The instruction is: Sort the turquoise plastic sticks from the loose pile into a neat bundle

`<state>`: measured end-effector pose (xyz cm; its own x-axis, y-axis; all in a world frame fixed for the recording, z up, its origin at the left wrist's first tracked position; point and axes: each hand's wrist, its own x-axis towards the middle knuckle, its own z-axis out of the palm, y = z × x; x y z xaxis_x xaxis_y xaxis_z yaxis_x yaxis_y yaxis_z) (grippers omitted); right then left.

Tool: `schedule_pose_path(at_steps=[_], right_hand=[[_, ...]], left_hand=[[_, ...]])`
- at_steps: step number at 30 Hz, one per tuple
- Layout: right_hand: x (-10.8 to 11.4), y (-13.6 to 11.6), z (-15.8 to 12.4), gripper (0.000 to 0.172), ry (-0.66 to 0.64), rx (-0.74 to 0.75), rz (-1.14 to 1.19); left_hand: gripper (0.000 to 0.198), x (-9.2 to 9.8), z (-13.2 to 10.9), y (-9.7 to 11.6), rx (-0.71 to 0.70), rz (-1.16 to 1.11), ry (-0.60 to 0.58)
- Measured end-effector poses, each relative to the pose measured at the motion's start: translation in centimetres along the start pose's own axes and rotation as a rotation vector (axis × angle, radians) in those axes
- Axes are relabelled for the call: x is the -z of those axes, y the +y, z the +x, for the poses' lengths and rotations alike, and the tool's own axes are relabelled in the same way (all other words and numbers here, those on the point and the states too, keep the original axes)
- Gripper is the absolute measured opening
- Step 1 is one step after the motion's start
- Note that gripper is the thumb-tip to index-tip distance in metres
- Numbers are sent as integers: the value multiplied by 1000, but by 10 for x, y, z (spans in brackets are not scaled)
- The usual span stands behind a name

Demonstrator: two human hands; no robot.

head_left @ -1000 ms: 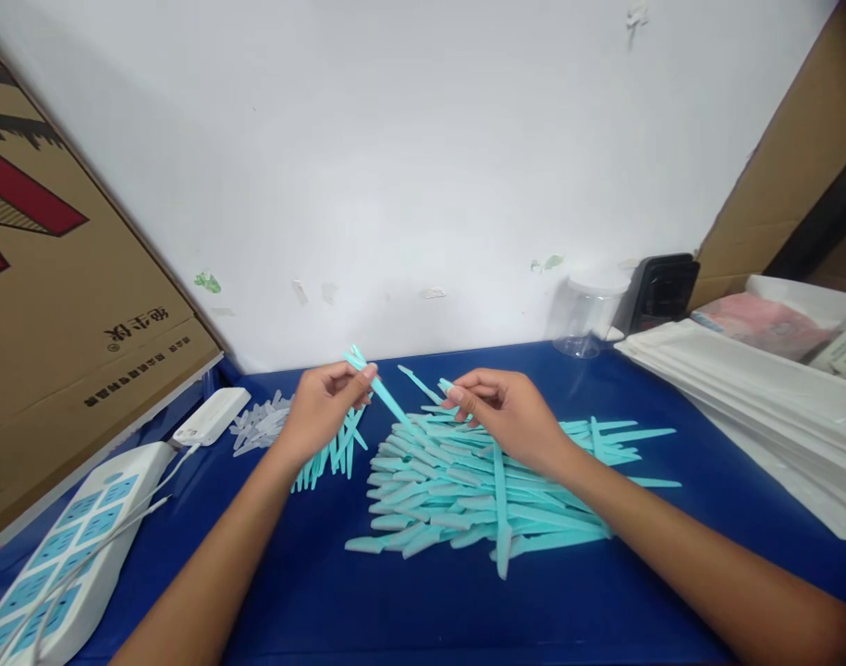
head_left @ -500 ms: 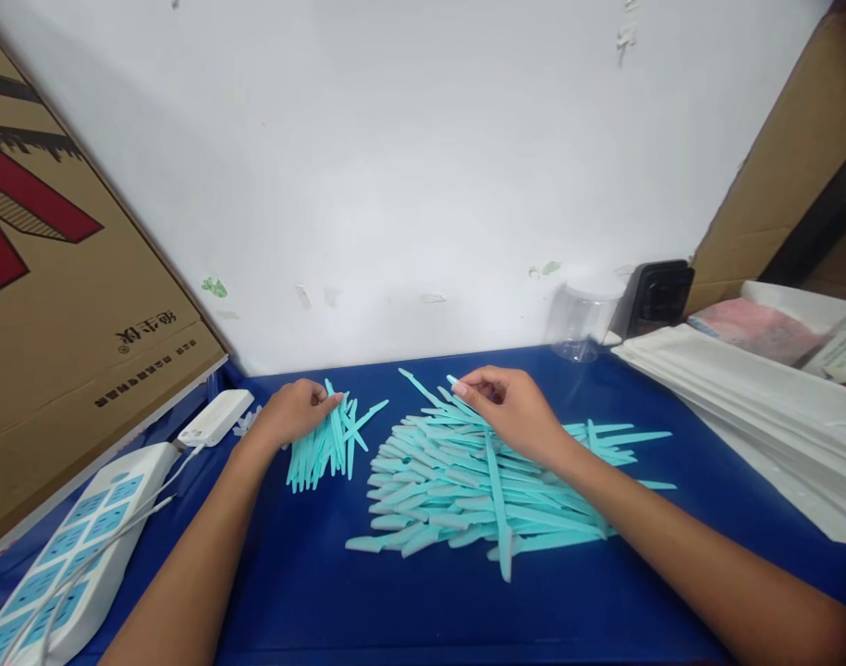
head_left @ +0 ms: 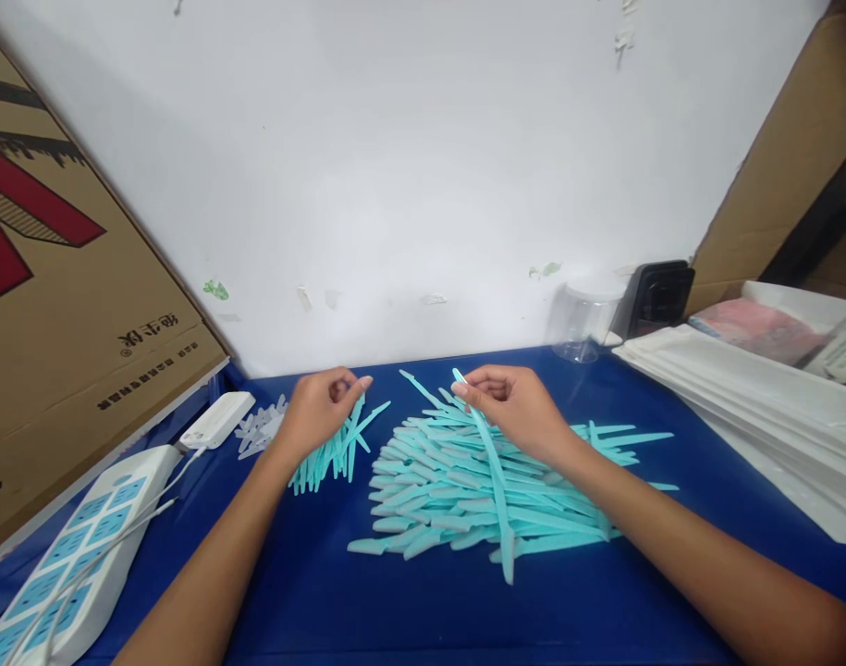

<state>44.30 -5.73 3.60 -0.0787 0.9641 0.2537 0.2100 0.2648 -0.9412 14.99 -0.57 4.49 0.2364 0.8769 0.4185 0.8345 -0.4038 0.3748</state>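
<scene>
A large heap of teal plastic sticks (head_left: 464, 490) lies in the middle of the blue table (head_left: 395, 601). A smaller bundle of teal sticks (head_left: 329, 453) lies to its left. My right hand (head_left: 512, 407) pinches the upper end of one long teal stick (head_left: 496, 481), whose lower end points toward me across the heap. My left hand (head_left: 318, 412) hovers over the small bundle with fingers loosely curled and apart, nothing in them.
A white power strip (head_left: 68, 546) and white adapter (head_left: 218, 418) lie at the left, pale clear pieces (head_left: 260, 427) beside them. A cardboard box (head_left: 62, 277) leans left. A clear jar (head_left: 582, 319), black device (head_left: 658, 291) and stacked white bags (head_left: 755, 398) stand right.
My left hand laid its teal stick on the small bundle and lifted off empty. My right hand picked one long stick out of the big heap.
</scene>
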Motion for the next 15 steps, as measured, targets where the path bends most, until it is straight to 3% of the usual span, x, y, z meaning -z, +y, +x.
schedule_pose_path(at_steps=[6, 15], right_hand=[[-6, -4, -2, 46, -150, -92, 247], [-13, 3, -5, 45, -198, -133, 261]], left_hand=[[46, -32, -22, 55, -67, -387, -141], [39, -44, -33, 64, -9, -692, -349]])
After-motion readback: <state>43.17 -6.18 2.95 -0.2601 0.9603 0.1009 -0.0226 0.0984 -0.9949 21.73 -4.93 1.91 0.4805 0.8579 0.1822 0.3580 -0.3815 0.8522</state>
